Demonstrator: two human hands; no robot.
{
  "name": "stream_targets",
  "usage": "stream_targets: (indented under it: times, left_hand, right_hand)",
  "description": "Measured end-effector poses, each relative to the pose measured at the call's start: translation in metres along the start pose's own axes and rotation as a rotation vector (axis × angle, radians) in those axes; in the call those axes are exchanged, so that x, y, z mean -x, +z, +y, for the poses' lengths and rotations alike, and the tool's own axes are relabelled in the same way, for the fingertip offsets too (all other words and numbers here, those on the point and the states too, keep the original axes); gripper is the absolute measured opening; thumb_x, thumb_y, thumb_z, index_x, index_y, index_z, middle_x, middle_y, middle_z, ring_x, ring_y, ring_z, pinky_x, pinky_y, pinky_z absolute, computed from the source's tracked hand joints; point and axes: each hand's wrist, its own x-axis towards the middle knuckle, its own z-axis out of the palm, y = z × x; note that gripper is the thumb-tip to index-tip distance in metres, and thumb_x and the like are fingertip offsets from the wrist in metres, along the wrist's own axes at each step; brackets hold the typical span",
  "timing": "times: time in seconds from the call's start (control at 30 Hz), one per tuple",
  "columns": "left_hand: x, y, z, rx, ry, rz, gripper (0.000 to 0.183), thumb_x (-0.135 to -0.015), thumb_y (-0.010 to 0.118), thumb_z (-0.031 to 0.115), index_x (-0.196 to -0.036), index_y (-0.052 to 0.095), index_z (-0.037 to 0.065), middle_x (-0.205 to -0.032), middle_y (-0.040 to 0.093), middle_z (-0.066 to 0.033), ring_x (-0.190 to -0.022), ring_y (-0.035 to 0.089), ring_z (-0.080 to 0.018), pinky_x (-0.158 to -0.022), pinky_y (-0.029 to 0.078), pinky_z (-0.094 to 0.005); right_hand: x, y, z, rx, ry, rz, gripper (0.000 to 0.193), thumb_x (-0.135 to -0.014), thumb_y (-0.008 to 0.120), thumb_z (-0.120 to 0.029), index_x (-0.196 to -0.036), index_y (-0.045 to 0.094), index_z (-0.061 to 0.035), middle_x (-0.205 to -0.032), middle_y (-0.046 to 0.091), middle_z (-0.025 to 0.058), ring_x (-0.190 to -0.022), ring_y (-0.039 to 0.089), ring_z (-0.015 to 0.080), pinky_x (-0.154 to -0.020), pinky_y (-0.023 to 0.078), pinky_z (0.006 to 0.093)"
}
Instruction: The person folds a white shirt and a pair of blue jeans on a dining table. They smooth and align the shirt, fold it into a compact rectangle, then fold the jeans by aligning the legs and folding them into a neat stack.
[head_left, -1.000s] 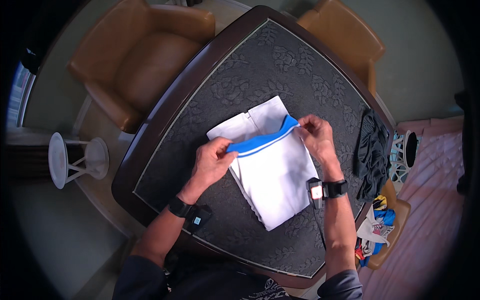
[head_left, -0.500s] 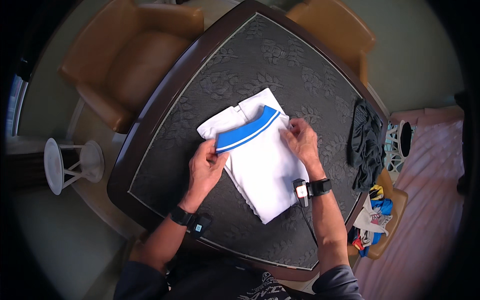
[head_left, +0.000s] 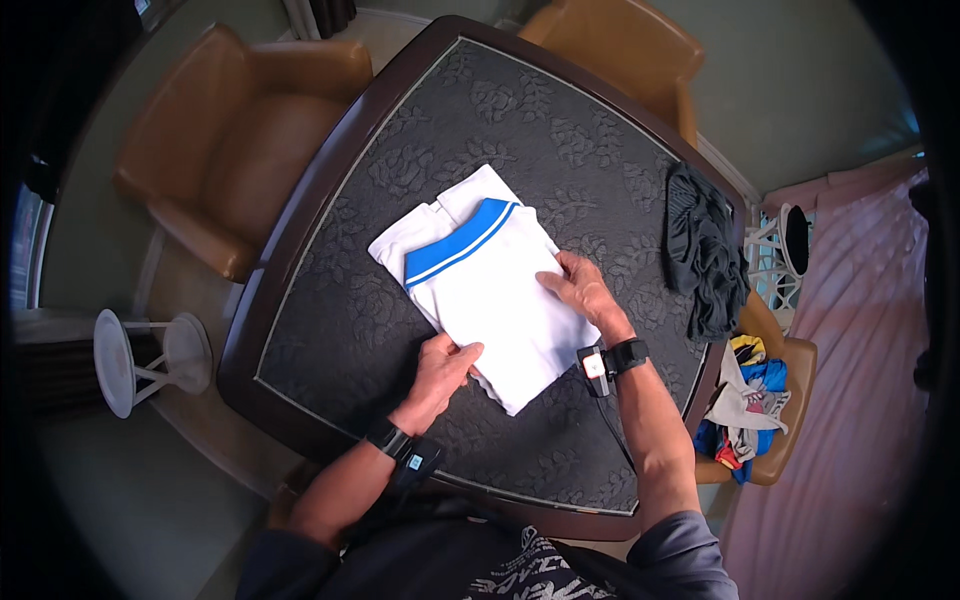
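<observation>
A folded white shirt lies on the dark table, its blue collar with a white stripe turned to the far left. My left hand pinches the shirt's near-left edge, thumb on top and fingers partly hidden beneath. At the right edge, my right hand holds the cloth with its thumb lying over the top and the other fingers along the side. Both wrists carry black straps with small devices.
A crumpled dark garment lies at the table's right edge. Mixed clothes are heaped on a tan chair beyond it. Brown armchairs stand around the table, and a white stool is at the left.
My left hand has moved from the collar's left end down to the near-left edge. My right hand has slid slightly nearer along the right edge. The whole view has shifted a little.
</observation>
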Motion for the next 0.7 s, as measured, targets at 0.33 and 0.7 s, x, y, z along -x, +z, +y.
stream_targets:
  times: [0.33,0.7]
  left_hand:
    - [0.030,0.043,-0.047,0.043,0.074,-0.151,0.020,-0.089,0.071,0.013,-0.098,0.068,-0.004,-0.081,0.068,-0.0039,-0.067,0.060,-0.0069,-0.057,0.048,-0.0230]
    - [0.044,0.039,-0.078,-0.416,0.092,-0.150,0.030,-0.088,0.073,0.024,-0.096,0.064,-0.004,-0.077,0.068,-0.0089,-0.066,0.068,-0.0164,-0.058,0.052,-0.0308]
  right_hand:
    - [0.051,-0.013,0.014,-0.132,0.021,0.048,0.029,-0.095,0.063,-0.029,-0.100,0.068,-0.0008,-0.083,0.068,0.0092,-0.073,0.063,0.0171,-0.070,0.051,0.0368]
    - [0.078,-0.024,0.041,0.052,0.133,0.013,0.040,-0.092,0.063,-0.040,-0.102,0.068,-0.0016,-0.087,0.069,0.0169,-0.082,0.067,0.0276,-0.076,0.051,0.0400]
